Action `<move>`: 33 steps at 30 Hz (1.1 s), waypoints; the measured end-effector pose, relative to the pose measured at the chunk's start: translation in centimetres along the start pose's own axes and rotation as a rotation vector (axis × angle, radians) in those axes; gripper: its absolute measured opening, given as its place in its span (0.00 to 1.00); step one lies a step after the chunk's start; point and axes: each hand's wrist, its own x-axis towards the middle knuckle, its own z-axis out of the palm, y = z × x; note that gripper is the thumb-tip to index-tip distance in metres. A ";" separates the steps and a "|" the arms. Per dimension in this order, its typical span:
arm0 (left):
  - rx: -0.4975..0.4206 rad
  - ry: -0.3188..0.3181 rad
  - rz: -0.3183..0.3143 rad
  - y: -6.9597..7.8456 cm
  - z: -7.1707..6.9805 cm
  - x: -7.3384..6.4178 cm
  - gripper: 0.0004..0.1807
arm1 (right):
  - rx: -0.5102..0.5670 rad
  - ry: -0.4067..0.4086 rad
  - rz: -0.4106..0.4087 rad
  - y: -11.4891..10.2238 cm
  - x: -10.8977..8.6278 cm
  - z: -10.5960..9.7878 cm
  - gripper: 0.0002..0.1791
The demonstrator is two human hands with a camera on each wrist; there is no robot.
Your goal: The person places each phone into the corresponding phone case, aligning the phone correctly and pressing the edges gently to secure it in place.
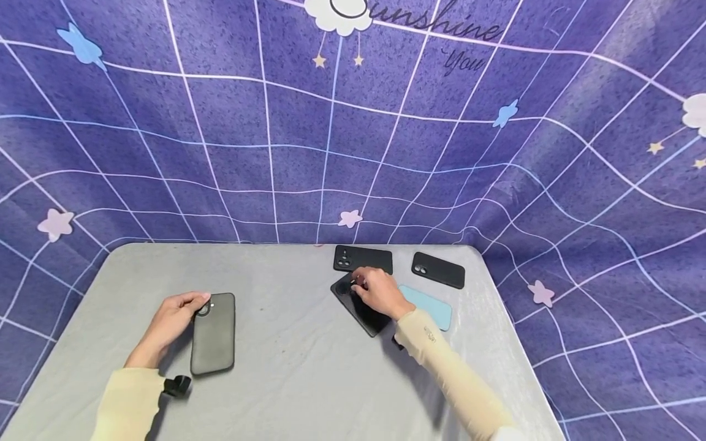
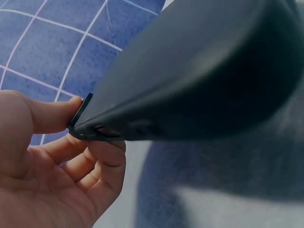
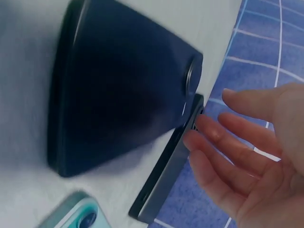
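My left hand [image 1: 172, 318] pinches a dark grey phone case [image 1: 213, 343] at its upper corner, beside the round camera ring. In the left wrist view the thumb presses a thin raised plate [image 2: 81, 110] on the case, with the curled fingers [image 2: 107, 161] beneath its edge; a shadow falls below. My right hand [image 1: 382, 293] hovers at the camera end of a glossy black phone case [image 1: 358, 306] that lies aslant. In the right wrist view its fingers are spread, slightly bent and hold nothing, apart from the black case [image 3: 123, 90].
Behind the right hand lies a black phone case with several camera holes [image 1: 369, 258]. A smaller black case [image 1: 439, 271] lies to its right. A light blue case [image 1: 430, 306] is partly hidden by the right forearm. The grey cloth-covered table [image 1: 276, 367] meets a purple grid curtain [image 1: 298, 165].
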 end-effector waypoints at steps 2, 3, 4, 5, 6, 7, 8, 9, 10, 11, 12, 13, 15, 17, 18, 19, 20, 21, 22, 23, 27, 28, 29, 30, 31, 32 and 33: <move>0.004 -0.008 -0.003 -0.1 -0.1 0.4 0.33 | -0.011 -0.001 0.010 0.6 0.3 -0.4 0.13; 0.008 -0.011 -0.003 -0.2 -0.1 0.6 0.33 | -0.017 0.000 0.015 0.9 0.5 -0.6 0.13; 0.015 -0.013 -0.001 -0.4 -0.2 0.7 0.33 | -0.023 0.000 0.020 1.1 0.6 -0.7 0.13; 0.022 -0.016 0.002 -0.5 -0.2 0.9 0.33 | -0.033 -0.001 0.027 1.4 0.8 -0.8 0.12; 0.028 -0.020 0.007 -0.6 -0.2 1.0 0.33 | -0.042 -0.002 0.033 1.7 1.0 -1.0 0.12; 0.034 -0.022 0.011 -0.6 -0.2 1.1 0.32 | -0.053 -0.002 0.037 1.9 1.1 -1.1 0.12; 0.042 -0.023 0.015 -0.7 -0.2 1.2 0.32 | -0.062 -0.003 0.038 2.1 1.3 -1.3 0.12; 0.049 -0.024 0.019 -0.8 -0.2 1.3 0.32 | -0.070 -0.007 0.041 2.3 1.4 -1.5 0.12; 0.058 -0.024 0.023 -0.8 -0.2 1.4 0.32 | -0.078 -0.009 0.043 2.5 1.5 -1.6 0.12; 0.064 -0.023 0.026 -0.9 -0.1 1.4 0.32 | -0.082 -0.014 0.045 2.7 1.7 -1.8 0.12; 0.068 -0.021 0.028 -0.9 -0.1 1.5 0.31 | -0.084 -0.017 0.048 2.8 1.7 -1.9 0.12; 0.072 -0.022 0.031 -1.0 -0.1 1.5 0.31 | -0.086 -0.021 0.053 2.9 1.8 -2.0 0.12; 0.078 -0.029 0.034 -1.1 -0.1 1.7 0.31 | -0.083 -0.029 0.063 3.1 2.0 -2.2 0.12; 0.085 -0.036 0.037 -1.2 -0.1 1.7 0.32 | -0.077 -0.037 0.074 3.2 2.0 -2.3 0.12; 0.090 -0.040 0.038 -1.2 -0.1 1.7 0.31 | -0.076 -0.040 0.078 3.3 2.1 -2.4 0.12; 0.096 -0.045 0.040 -1.2 -0.2 1.8 0.31 | -0.076 -0.044 0.081 3.3 2.1 -2.4 0.12; 0.102 -0.048 0.041 -1.2 -0.2 1.8 0.31 | -0.076 -0.047 0.082 3.3 2.1 -2.5 0.12; 0.110 -0.050 0.044 -1.2 -0.3 1.8 0.31 | -0.077 -0.050 0.083 3.4 2.1 -2.5 0.12; 0.118 -0.050 0.046 -1.2 -0.4 1.8 0.31 | -0.076 -0.051 0.084 3.4 2.2 -2.5 0.12; 0.125 -0.053 0.050 -1.2 -0.4 1.8 0.31 | -0.076 -0.052 0.084 3.4 2.2 -2.5 0.12; 0.188 -0.033 0.073 -1.2 -0.5 2.0 0.31 | -0.072 -0.045 0.088 3.5 2.3 -2.6 0.11; 0.205 -0.025 0.079 -1.2 -0.4 2.0 0.30 | -0.073 -0.045 0.089 3.5 2.4 -2.6 0.11; 0.223 -0.016 0.087 -1.2 -0.4 2.1 0.29 | -0.074 -0.045 0.091 3.5 2.4 -2.7 0.11; 0.241 -0.006 0.094 -1.1 -0.3 2.1 0.28 | -0.075 -0.046 0.092 3.6 2.5 -2.7 0.11; 0.251 -0.001 0.098 -1.1 -0.2 2.1 0.27 | -0.076 -0.049 0.093 3.6 2.6 -2.7 0.11; 0.261 0.007 0.098 -1.1 0.0 2.1 0.26 | -0.080 -0.052 0.093 3.7 2.6 -2.8 0.11; 0.268 0.014 0.097 -1.0 0.1 2.1 0.25 | -0.082 -0.057 0.093 3.7 2.7 -2.8 0.11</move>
